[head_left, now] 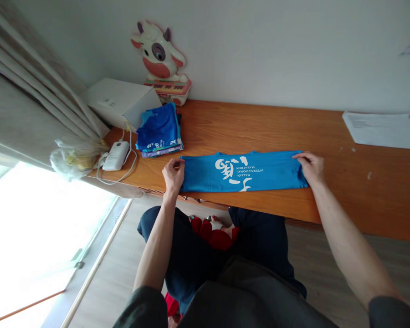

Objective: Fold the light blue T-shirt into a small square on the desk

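Note:
A blue T-shirt [205, 175] with white lettering lies folded into a long flat strip along the table's front edge. My left hand [173, 175] pinches its left end, fingers closed at the upper corner. At the opposite end, my right hand [310, 167] grips the upper right corner between thumb and fingers. Between the two hands the cloth looks fairly flat, with the print facing up. Just beyond my left hand sits a stack of folded clothes [159, 127], a darker blue piece on top.
On the wooden table [259, 127], a white box [119, 98] and a cow-shaped toy keyboard [162, 59] stand at the back left. Nearer are a white charger [116, 156] with a looped cable and a clear plastic bag [73, 159]. Papers [382, 130] lie at the right.

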Tool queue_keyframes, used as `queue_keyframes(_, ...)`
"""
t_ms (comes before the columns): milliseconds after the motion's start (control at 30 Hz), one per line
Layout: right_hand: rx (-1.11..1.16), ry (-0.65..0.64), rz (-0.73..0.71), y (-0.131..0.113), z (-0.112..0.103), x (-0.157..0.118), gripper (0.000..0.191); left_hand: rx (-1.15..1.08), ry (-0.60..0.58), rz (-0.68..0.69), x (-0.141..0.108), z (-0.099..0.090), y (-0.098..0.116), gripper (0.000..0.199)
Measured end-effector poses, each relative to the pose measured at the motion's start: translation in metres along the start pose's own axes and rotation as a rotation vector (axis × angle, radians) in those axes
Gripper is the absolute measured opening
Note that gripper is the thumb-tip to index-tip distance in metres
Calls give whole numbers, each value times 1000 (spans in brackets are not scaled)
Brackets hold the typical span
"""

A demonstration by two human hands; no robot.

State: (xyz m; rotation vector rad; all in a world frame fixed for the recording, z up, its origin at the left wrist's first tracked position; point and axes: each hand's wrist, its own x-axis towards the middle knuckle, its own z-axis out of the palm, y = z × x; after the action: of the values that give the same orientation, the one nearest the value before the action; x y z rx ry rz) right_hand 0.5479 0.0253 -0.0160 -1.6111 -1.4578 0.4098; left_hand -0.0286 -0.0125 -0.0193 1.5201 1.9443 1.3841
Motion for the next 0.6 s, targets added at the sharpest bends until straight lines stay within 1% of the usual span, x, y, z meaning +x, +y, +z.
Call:
queue_keyframes(100,-11,-7,-13,3,1,1,22,25,-18,-2,-2,-1,2,23)
queue_keyframes(267,-66,-26,10,16,3,3,33,50,0,0,-3,-1,0,29)
queue_keyframes(367,-87,-28,5,22,4,4,35,56,3,23,-2,-1,0,31)
queue_keyframes(467,-111,-26,-5,22,6,4,35,66,-4,50,-3,-1,2,32)
queue_keyframes(600,-198,-30,-43,17,10,3,34,106,1,91,-3,2,2,32)
